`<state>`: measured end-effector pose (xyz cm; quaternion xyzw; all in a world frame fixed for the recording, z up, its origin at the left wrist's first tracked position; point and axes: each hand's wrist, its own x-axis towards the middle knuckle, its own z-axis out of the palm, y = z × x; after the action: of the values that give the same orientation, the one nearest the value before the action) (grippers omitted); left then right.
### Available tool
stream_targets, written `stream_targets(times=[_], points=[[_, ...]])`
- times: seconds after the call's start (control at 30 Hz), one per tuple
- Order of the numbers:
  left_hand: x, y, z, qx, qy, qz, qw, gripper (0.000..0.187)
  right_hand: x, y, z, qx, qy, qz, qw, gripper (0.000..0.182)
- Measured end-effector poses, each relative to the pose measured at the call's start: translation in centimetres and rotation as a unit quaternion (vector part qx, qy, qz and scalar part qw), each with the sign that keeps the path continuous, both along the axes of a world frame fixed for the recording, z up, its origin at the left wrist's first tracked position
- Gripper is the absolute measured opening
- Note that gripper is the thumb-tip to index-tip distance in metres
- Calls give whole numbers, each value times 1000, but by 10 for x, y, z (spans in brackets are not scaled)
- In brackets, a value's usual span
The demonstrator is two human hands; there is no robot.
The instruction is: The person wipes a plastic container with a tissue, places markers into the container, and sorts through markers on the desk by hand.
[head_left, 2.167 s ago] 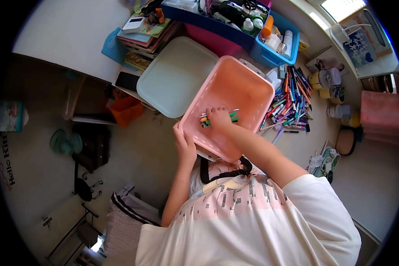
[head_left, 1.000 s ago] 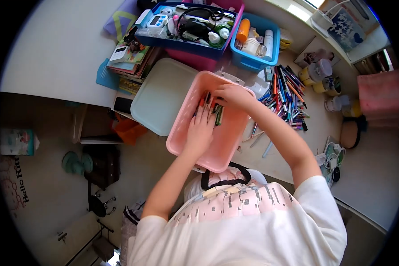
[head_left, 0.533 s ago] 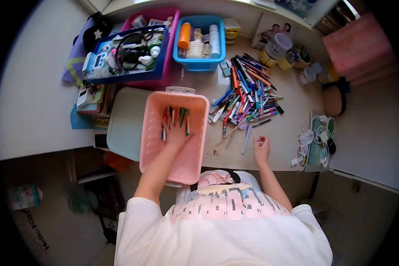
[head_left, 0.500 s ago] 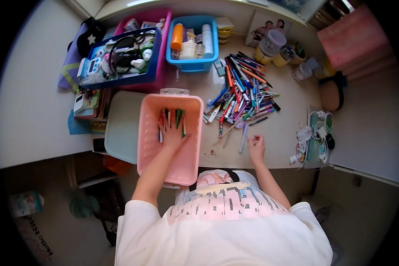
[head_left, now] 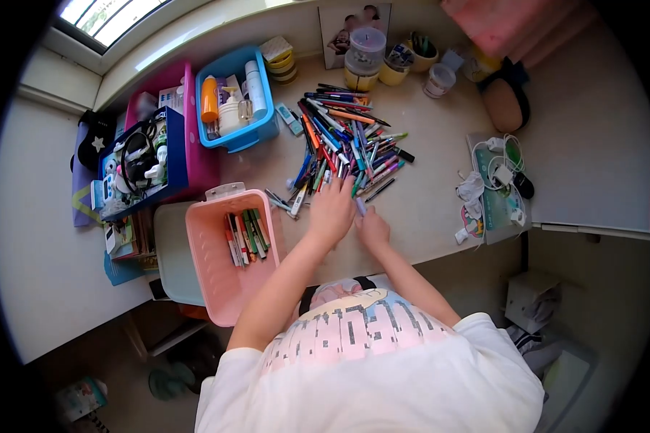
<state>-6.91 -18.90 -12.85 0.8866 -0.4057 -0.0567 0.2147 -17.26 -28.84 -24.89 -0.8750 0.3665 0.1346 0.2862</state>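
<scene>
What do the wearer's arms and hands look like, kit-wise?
Left hand and right hand: bare, no gloves visible. Forearms uncovered, no watch seen. Short, plain white sleeves; white T-shirt with pink, dark-blocked print.

Open passage over desk (head_left: 430,206) between pen pile (head_left: 354,144) and cables (head_left: 503,175), pink box (head_left: 220,285) and blue bin (head_left: 253,137) blocking leftward

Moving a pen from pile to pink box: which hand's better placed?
Left, I'd say. The left hand has its fingers at the near edge of the pile and is nearer the pink box. The right hand would likely have to cross the left.
</scene>
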Motion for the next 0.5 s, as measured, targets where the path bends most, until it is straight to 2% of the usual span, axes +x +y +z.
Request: stream_targets(times=[0.03, 0.07, 0.1, 0.13, 0.2, 0.27, 0.33, 0.4, 0.5], points=[[4, -15, -27, -1, -2, -2, 1000, 47, 3, -10, 7, -1, -2, -2, 1000, 25], [9, -28, -52, 34, -16, 34, 999, 48, 5, -22, 16, 37, -60, -53, 996, 25], [15, -37, -69, 69, -30, 71, 995, 49, 9, -33, 24, 76, -117, -102, 985, 25], [23, -44, -76, 70, -32, 70, 995, 49, 21, -44, 32, 78, -119, -103, 985, 25], [34, -52, -89, 9, -25, 133, 991, 46, 53, -72, 46, -31, -289, -39, 956, 28], [36, -55, -92, 10, -4, 144, 990, 45, 93, -85, 60, -51, -270, -19, 961, 33], [34, -52, -86, -19, 40, 156, 987, 42, 120, -93, 43, -55, -240, 13, 969, 33], [36, -50, -86, 5, 44, 182, 982, 39, 130, -96, 21, -56, -212, 42, 975, 32], [40, -39, -81, -37, 112, 222, 968, 31, 127, -108, 11, 27, -202, 15, 979, 29]])
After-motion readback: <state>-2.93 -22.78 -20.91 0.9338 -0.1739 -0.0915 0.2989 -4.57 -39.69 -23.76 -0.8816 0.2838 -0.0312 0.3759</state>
